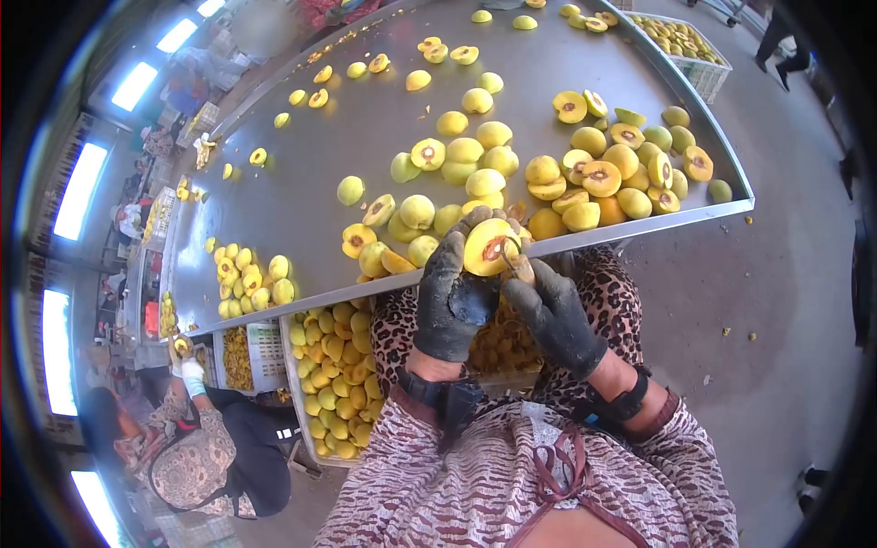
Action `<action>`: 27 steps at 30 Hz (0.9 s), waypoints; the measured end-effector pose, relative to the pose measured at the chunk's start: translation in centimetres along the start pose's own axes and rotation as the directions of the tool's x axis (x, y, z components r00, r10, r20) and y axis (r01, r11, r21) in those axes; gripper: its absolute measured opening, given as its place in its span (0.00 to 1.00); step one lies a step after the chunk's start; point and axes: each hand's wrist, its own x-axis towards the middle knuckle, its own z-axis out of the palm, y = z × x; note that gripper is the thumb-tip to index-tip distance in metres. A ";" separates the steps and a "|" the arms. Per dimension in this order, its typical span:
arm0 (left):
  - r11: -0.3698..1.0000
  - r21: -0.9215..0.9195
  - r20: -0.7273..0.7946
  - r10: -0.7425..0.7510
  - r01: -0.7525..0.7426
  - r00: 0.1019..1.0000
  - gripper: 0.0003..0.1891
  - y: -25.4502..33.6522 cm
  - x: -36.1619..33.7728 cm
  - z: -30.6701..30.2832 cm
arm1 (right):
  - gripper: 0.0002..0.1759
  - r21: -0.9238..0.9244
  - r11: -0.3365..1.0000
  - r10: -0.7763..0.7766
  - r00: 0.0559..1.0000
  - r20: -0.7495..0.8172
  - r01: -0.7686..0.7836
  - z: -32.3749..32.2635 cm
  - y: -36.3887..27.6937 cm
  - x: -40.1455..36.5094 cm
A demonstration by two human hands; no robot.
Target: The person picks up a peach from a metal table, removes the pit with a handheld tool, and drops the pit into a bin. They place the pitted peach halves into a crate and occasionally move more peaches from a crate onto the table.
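My left hand [448, 306], in a dark grey glove, is closed around a halved yellow peach [481, 251], its cut face and reddish pit hollow turned up. My right hand [555, 315], gloved alike, pinches a small tan-handled tool [521, 268] against the right side of the cut face; its tip is hard to make out. Both hands are just in front of the metal table's [548, 245] near edge. Beyond them lie a heap of peach halves [601, 178] to the right and more peaches [417, 212] to the left.
Below my hands, between my knees, is a container of peach scraps [502, 342]. A crate of peaches [333, 374] stands at my left, under the table edge. Further left a co-worker [206, 447] sits by the table. Another full crate [681, 46] is at the far right.
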 end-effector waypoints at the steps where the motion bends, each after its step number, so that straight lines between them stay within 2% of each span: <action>1: 0.998 -0.069 -0.006 0.006 -0.006 1.000 0.26 0.0 -0.4 0.0 | 0.13 -0.039 0.998 -0.057 0.998 -0.028 0.056 0.6 0.0 0.1; 2: 0.990 -0.137 -0.012 0.014 -0.015 1.000 0.26 0.0 -0.6 -0.1 | 0.12 -0.079 0.990 -0.117 0.992 -0.052 0.113 1.1 0.1 0.3; 4: 0.984 -0.166 -0.070 0.045 -0.056 0.997 0.25 0.2 -1.2 -0.1 | 0.12 -0.118 0.987 -0.116 0.993 -0.038 0.111 1.9 0.4 0.5; 6: 0.975 0.107 -0.040 0.199 -0.194 0.979 0.23 0.4 -1.3 -0.6 | 0.12 -0.155 0.982 -0.112 0.993 -0.024 0.107 2.7 0.7 0.8; 8: 0.960 0.140 -0.068 0.254 -0.243 0.965 0.21 0.3 -1.1 -1.4 | 0.11 -0.119 0.971 -0.210 0.977 -0.023 0.206 3.6 1.0 1.3; 10: 0.937 -0.280 -0.120 0.181 -0.208 0.976 0.20 0.2 -1.1 -1.9 | 0.11 -0.102 0.967 -0.235 0.972 -0.013 0.232 4.5 1.5 1.3; 13: 0.911 -0.357 -0.166 0.156 -0.206 0.974 0.19 0.5 -1.6 -3.2 | 0.11 -0.158 0.961 -0.223 0.974 0.031 0.225 5.9 1.8 1.3; 14: 0.896 -0.395 -0.175 0.144 -0.204 0.974 0.20 0.7 -1.7 -3.5 | 0.10 -0.229 0.939 -0.258 0.966 0.029 0.258 6.4 2.2 1.3; 16: 0.902 -0.360 -0.229 0.161 -0.238 0.960 0.19 1.4 -1.9 -3.1 | 0.10 -0.364 0.877 -0.325 0.945 0.030 0.314 7.3 2.6 1.3; 19: 0.877 -0.366 -0.306 0.204 -0.313 0.930 0.19 2.2 -2.8 -3.2 | 0.10 -0.253 0.913 -0.315 0.947 0.061 0.320 8.5 2.3 1.1; 20: 0.946 -0.043 -0.303 0.293 -0.320 0.907 0.19 2.3 -3.2 -3.5 | 0.10 -0.245 0.910 -0.326 0.943 0.073 0.334 8.7 2.2 1.0; 21: 0.905 0.296 -0.281 0.388 -0.305 0.878 0.20 2.5 -3.6 -4.0 | 0.09 -0.227 0.937 -0.256 0.964 0.070 0.265 8.8 2.4 0.7; 22: 0.687 0.685 -0.299 0.570 -0.244 0.765 0.21 2.0 -3.6 -4.2 | 0.09 -0.202 0.959 -0.186 0.979 0.082 0.199 9.1 2.6 0.5; 23: 0.831 0.441 -0.340 0.503 -0.338 0.795 0.19 2.0 -3.6 -4.5 | 0.09 -0.170 0.959 -0.206 0.971 0.124 0.226 9.3 2.8 0.7; 24: 0.900 0.265 -0.432 0.432 -0.346 0.792 0.17 3.9 -4.2 -2.4 | 0.09 0.064 0.995 0.067 0.980 0.187 -0.080 8.9 2.9 0.7; 25: 0.868 0.376 -0.468 0.480 -0.324 0.742 0.17 4.4 -4.4 -2.1 | 0.09 0.250 0.882 0.322 0.898 0.299 -0.399 9.0 2.2 0.7; 26: 0.832 0.474 -0.491 0.522 -0.289 0.697 0.17 4.5 -4.4 -1.9 | 0.09 0.254 0.882 0.316 0.897 0.308 -0.397 9.2 1.2 0.5; 27: 0.793 0.538 -0.486 0.568 -0.285 0.664 0.17 4.5 -4.4 -1.7 | 0.09 0.252 0.865 0.323 0.866 0.381 -0.434 9.3 -0.7 0.2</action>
